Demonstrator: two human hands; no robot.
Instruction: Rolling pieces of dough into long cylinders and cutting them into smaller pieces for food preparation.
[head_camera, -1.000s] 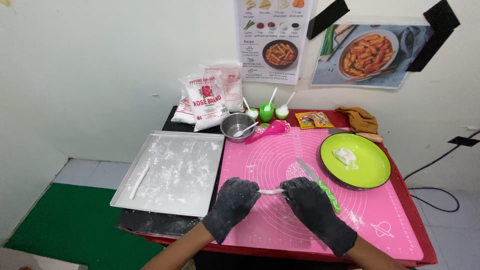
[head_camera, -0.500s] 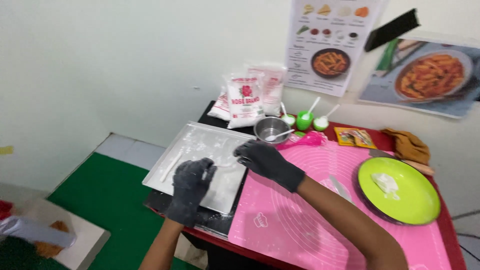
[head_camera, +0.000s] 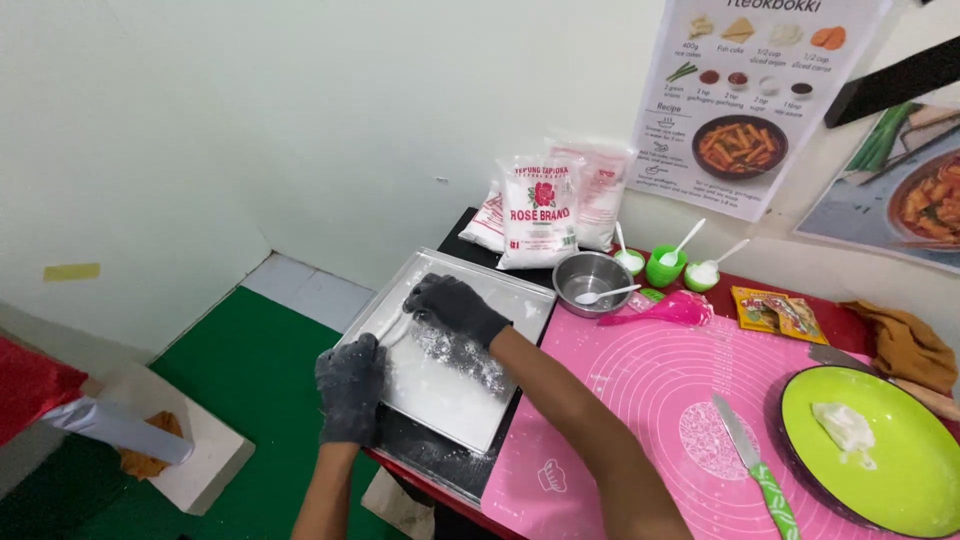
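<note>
Both black-gloved hands worked over a floured metal baking tray (head_camera: 470, 400) at the left end of the surface. The left hand (head_camera: 350, 388) and right hand (head_camera: 452, 305) each kept a closed grip on one end of a thin white dough rope (head_camera: 393, 328) stretched along the tray's left rim. A pink silicone mat (head_camera: 640, 400) lay just beside the tray, bearing a green-handled knife (head_camera: 752, 464); a steel bowl (head_camera: 592, 280) stood behind.

A thin white dough roll (head_camera: 392, 327) is laid along the left edge of a floured metal tray (head_camera: 505, 293), left of the frame's centre. It is stretched between two black-gloved hands: the left hand (head_camera: 350, 388) at its lower end, the right hand (head_camera: 452, 306) at its upper end.
</note>
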